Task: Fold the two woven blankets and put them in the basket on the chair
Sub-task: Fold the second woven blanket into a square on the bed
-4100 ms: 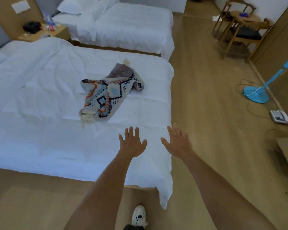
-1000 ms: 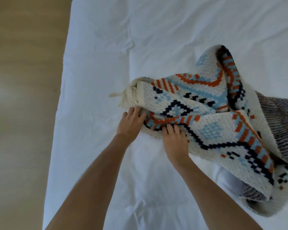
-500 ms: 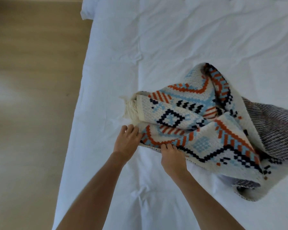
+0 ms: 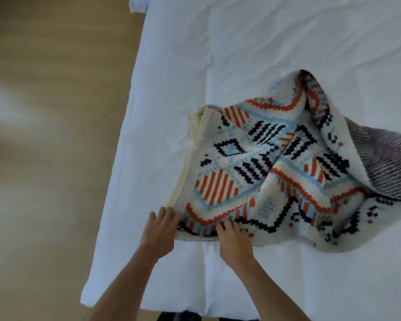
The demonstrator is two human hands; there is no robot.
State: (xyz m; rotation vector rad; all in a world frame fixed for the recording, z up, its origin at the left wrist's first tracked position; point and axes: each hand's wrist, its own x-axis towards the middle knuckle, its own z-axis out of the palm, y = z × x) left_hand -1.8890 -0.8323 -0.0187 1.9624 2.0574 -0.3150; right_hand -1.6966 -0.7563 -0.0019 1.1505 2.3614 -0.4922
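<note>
The pale wooden floor [image 4: 44,135] is running along the far left, and the white-sheeted bed [image 4: 171,66] is ending close to where I am working. My left grip [image 4: 159,230] is pinching the near-left corner of the cream, orange, pale-blue and navy patterned blanket [image 4: 252,163], with its fingers curled on the hem. My right grip [image 4: 234,242] is holding the same near hem just beside it, fingers curled over the weave. The patterned blanket is lying rumpled on the bed, not yet folded, and its cream fringe [image 4: 192,126] is bunching at the far-left corner.

I am weighing the risks. With both grips sitting so near each other on one hem, a pull is likely spreading only this corner and leaving the right half doubled over itself. The weave is looking loose, so a hard tug may be skewing the edge and making the fold crooked. Drawing it leftward may be sending the corner over the bed's edge towards the floor. On the right, the grey-and-white striped woven blanket [image 4: 384,163] is lying tucked under the patterned one and touching it, so lifting one is likely dragging the other along. The basket and chair are not showing here.
</note>
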